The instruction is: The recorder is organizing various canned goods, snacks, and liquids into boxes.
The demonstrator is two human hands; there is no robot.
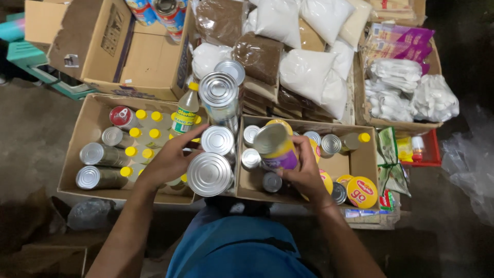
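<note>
My right hand (306,174) grips a tin can with a purple and yellow label (275,146), tilted over the right cardboard box (360,157). That box holds several tins, a yellow-capped bottle (355,140) and round yellow-lidded packs (362,192). My left hand (170,159) rests with fingers spread on the yellow-capped bottles (140,135) in the left cardboard box (77,149), beside a large silver can (209,174). It holds nothing that I can see. More silver cans (218,92) are stacked between the two boxes.
Clear bags of white and brown powder (309,72) are piled behind the boxes. An open cardboard box (128,56) stands at the back left. A box of white bagged goods (406,92) and a red tray (429,149) lie right. My blue-clothed knee (231,247) is below.
</note>
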